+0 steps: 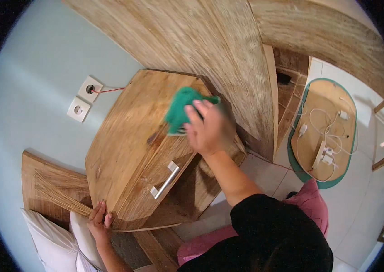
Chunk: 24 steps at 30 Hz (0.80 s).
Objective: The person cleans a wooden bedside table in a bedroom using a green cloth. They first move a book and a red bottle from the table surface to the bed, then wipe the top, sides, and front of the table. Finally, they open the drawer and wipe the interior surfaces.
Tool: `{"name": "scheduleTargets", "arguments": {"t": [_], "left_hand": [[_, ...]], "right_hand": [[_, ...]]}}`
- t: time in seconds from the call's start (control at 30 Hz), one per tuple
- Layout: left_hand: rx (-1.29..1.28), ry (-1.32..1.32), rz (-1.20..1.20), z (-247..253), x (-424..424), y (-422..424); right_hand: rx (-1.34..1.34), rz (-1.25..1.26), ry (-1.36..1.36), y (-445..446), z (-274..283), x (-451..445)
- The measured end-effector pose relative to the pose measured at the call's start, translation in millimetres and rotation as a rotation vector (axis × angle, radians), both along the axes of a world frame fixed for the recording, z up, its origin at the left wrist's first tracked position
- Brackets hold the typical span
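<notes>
A green cloth (182, 108) lies under my right hand (205, 127), which presses it against the wooden top of a bedside cabinet (127, 125). Hand and cloth are blurred by motion. Below the cloth, a dark knot marks the wood. At the cabinet's near left corner rests my left hand (99, 219), fingertips on the edge. A bundle of thin sticks, like a palm-rib broom (61, 193), narrows towards that hand; whether the hand grips it I cannot tell. A metal bar handle (165, 182) is fixed to the cabinet's drawer front, above an open compartment (178, 200).
Two wall sockets (84, 99) are at the left, one with a red cable (108, 90). White pillows (49, 231) lie by a wooden headboard (56, 183). A wooden panel (192, 40) stands behind the cabinet. On the tiled floor, a green-rimmed oval board (302, 142) holds chargers and cables.
</notes>
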<state>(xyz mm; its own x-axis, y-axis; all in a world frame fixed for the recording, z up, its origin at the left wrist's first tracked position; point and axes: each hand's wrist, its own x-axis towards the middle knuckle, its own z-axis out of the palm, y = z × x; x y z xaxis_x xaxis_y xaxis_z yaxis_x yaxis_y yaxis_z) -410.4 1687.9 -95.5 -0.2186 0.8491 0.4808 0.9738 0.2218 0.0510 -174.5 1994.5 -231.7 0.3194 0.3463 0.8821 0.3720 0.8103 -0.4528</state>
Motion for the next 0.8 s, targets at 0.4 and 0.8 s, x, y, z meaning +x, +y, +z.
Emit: {"name": "scheduleTargets", "arguments": {"t": [0.4,0.8], "left_hand": [[-0.141,0.134,-0.056,-5,22,33],[-0.191,0.172,-0.004,3,56,52]], "right_hand": [[-0.439,0.028,0.152,19,-127,-7],[-1.002,0.089,0.475,20,-364,4]]}}
